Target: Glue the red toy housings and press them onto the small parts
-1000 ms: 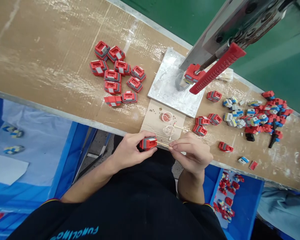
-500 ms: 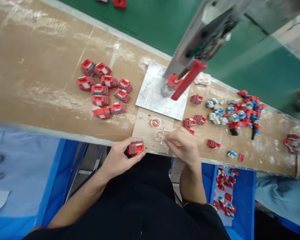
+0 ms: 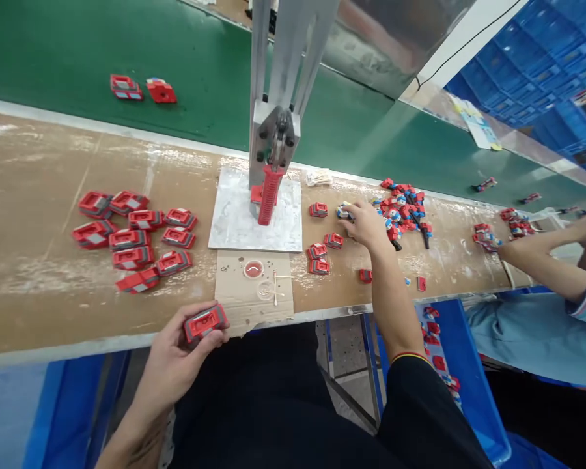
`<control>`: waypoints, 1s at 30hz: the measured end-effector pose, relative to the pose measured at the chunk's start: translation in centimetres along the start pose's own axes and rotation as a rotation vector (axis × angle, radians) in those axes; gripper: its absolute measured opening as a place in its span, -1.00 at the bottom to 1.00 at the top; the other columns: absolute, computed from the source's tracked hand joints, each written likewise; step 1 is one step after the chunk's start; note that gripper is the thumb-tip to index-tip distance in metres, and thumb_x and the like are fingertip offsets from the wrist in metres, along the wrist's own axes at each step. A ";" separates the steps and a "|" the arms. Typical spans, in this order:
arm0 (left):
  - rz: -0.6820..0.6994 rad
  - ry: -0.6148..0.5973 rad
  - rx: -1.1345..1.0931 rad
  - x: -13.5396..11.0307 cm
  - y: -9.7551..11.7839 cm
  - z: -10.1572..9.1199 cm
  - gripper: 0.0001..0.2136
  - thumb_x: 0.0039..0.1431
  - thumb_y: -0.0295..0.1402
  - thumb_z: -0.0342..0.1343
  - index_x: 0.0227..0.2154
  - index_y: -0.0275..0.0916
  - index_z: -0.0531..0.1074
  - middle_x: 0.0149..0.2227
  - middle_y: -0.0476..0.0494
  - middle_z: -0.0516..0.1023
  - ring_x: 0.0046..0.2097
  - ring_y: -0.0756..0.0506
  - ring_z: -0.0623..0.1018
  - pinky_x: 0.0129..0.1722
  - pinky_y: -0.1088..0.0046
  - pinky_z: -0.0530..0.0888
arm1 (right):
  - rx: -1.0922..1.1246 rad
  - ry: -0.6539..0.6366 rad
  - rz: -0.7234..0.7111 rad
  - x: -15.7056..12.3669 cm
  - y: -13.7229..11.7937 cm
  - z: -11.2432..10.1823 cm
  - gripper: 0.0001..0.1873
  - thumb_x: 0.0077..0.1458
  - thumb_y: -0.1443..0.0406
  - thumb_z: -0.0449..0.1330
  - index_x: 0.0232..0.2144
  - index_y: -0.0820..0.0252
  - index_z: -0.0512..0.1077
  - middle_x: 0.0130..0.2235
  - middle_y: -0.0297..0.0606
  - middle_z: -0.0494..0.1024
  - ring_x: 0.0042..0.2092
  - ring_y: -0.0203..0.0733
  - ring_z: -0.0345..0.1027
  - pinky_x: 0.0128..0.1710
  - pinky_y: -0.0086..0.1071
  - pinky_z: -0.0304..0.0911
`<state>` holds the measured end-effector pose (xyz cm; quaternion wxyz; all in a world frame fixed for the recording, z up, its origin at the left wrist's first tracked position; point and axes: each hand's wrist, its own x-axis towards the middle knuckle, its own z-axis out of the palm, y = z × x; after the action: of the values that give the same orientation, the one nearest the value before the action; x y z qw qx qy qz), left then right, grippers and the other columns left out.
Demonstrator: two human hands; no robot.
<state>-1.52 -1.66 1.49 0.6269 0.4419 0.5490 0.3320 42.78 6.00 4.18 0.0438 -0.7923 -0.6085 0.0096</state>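
My left hand (image 3: 188, 342) is closed around a red and grey plastic toy part (image 3: 205, 323), its recessed face turned up, at the table's front edge. My right hand (image 3: 365, 225) reaches over to the right, with thumb and fingers around a small white and blue toy part (image 3: 344, 210). The palm hides other pieces beneath it. Between the hands, a cardboard sheet (image 3: 229, 290) bears a small cup of reddish stuff (image 3: 253, 268) and a clear round cup (image 3: 265, 290). Thin cotton swabs (image 3: 275, 290) lie at the clear cup.
A press with a red handle (image 3: 270, 195) stands on a metal plate (image 3: 229, 221). Several red and grey parts (image 3: 131, 239) lie left, and a mixed pile (image 3: 405, 205) right. Behind runs a green belt (image 3: 200, 111). A co-worker's arm (image 3: 547, 244) is at far right.
My right hand has left the swab by the clear cup and moved right to the white and blue parts. My left hand still holds the red part, now tilted differently. The view has shifted.
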 end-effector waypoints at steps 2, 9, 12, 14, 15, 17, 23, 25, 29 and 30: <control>0.000 -0.040 -0.014 0.2 0.0 0.0 -0.42 0.00 0.06 0.49 -0.03 -0.17 0.53 -0.28 -0.14 0.73 -0.32 -0.17 0.72 -0.24 0.35 0.71 | -0.016 -0.035 -0.002 1.8 -0.6 0.6 -0.72 0.15 0.34 0.29 -0.07 0.09 0.62 -0.01 -0.04 0.63 0.07 0.12 0.44 -0.03 -0.18 0.39; 0.059 -0.119 -0.082 0.6 0.0 1.1 -0.48 0.09 -0.07 0.47 0.00 -0.20 0.45 0.02 -0.34 0.70 -0.23 -0.14 0.71 -0.17 0.30 0.71 | 0.320 0.211 -0.091 -5.2 -3.2 -1.7 -0.67 0.37 0.32 0.08 0.05 0.16 0.57 -0.05 -0.04 0.63 -0.07 0.01 0.52 -0.09 -0.18 0.45; 0.116 -0.282 -0.166 0.7 0.8 2.4 -0.44 0.03 -0.17 0.50 0.03 -0.19 0.41 0.04 -0.35 0.66 -0.23 -0.09 0.66 -0.23 0.38 0.65 | 0.748 0.342 -0.338 -11.9 -6.8 -2.7 -0.74 0.35 0.31 0.24 0.03 -0.05 0.59 -0.12 -0.20 0.61 -0.11 -0.06 0.55 -0.19 -0.21 0.49; 0.143 -0.396 -0.181 0.7 1.6 3.0 -0.45 0.03 -0.25 0.49 0.04 -0.19 0.40 0.01 -0.29 0.63 -0.23 -0.05 0.61 -0.23 0.43 0.60 | 0.984 0.275 -0.442 -15.4 -9.8 -2.8 -0.68 0.35 0.37 0.24 0.05 -0.13 0.60 -0.17 -0.24 0.55 -0.10 -0.08 0.57 -0.15 -0.18 0.54; 0.153 -0.426 -0.175 0.6 1.9 3.2 -0.46 0.04 -0.28 0.47 0.04 -0.18 0.39 -0.02 -0.25 0.61 -0.23 -0.03 0.58 -0.23 0.45 0.57 | 1.098 0.232 -0.464 -16.5 -11.3 -2.6 -0.65 0.36 0.38 0.22 0.06 -0.16 0.60 -0.18 -0.25 0.50 -0.07 -0.07 0.58 -0.11 -0.15 0.56; 0.164 -0.442 -0.152 0.3 2.3 3.4 -0.50 0.07 -0.31 0.44 0.04 -0.17 0.38 -0.07 -0.19 0.57 -0.24 -0.01 0.53 -0.22 0.45 0.53 | 1.314 0.153 -0.444 -17.9 -13.9 -1.7 -0.64 0.41 0.36 0.16 0.08 -0.19 0.59 -0.19 -0.26 0.42 -0.02 -0.03 0.59 -0.10 -0.09 0.61; 0.164 -0.469 -0.183 -1.0 2.1 2.5 -0.50 0.07 -0.37 0.35 0.04 -0.10 0.27 -0.07 -0.13 0.48 -0.20 -0.04 0.49 -0.19 0.41 0.48 | 1.549 0.031 -0.387 -18.0 -16.5 0.7 -0.67 0.42 0.29 0.15 0.13 -0.16 0.54 -0.14 -0.24 0.38 -0.11 -0.06 0.62 -0.39 -0.26 0.61; 0.177 -0.467 -0.182 -1.2 1.9 2.1 -0.52 0.07 -0.39 0.31 0.02 -0.10 0.28 -0.06 -0.13 0.46 -0.19 -0.04 0.49 -0.19 0.40 0.47 | 1.509 0.066 -0.389 -17.9 -16.7 0.7 -0.72 0.39 0.26 0.23 0.09 -0.10 0.53 -0.16 -0.24 0.44 -0.14 -0.08 0.62 -0.31 -0.23 0.63; 0.213 -0.458 -0.138 -1.5 1.7 1.8 -0.55 0.10 -0.39 0.26 0.05 -0.12 0.29 -0.06 -0.14 0.46 -0.18 -0.06 0.48 -0.18 0.39 0.47 | 1.358 0.124 -0.449 -17.9 -17.7 0.2 -0.83 0.34 0.33 0.28 -0.05 -0.02 0.54 -0.19 -0.24 0.59 -0.14 -0.13 0.61 -0.13 -0.22 0.61; 0.229 -0.453 -0.121 -1.5 1.6 1.9 -0.54 0.11 -0.39 0.25 0.07 -0.12 0.29 -0.04 -0.15 0.46 -0.17 -0.07 0.49 -0.17 0.38 0.48 | 1.311 0.132 -0.474 -17.9 -18.0 0.2 -0.81 0.33 0.36 0.29 -0.05 -0.02 0.55 -0.19 -0.24 0.63 -0.13 -0.12 0.62 -0.12 -0.22 0.61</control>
<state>0.15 -2.78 3.54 0.7175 0.5259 0.3203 0.3256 20.80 -6.66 4.74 0.5505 -0.4476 -0.6296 0.3167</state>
